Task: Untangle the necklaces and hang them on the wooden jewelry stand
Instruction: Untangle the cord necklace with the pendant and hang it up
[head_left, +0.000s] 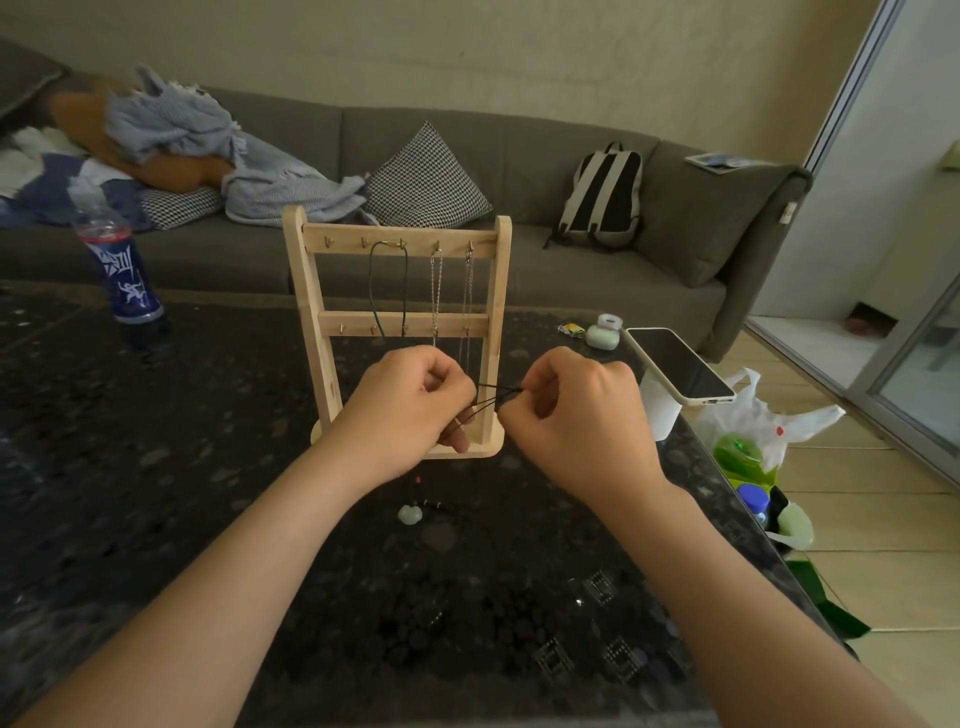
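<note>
The wooden jewelry stand (400, 241) stands upright on the dark table (208, 519), with two rows of small hooks. A dark green cord necklace (372, 291) and two silver chains (436, 283) hang from its top bar. In front of the stand's base, my left hand (410, 410) and my right hand (576, 415) each pinch a black cord necklace (493, 395), stretched taut between them. A pale green pendant (410, 513) lies on the table below my hands, with a thin dark cord trailing to its right.
A blue plastic bottle (122, 265) stands at the table's back left. A phone (678, 364), an earbud case (600, 332) and a white cup (660, 410) sit at the right edge. A plastic bag (753, 436) lies on the floor beside the table. A grey sofa (519, 171) runs behind.
</note>
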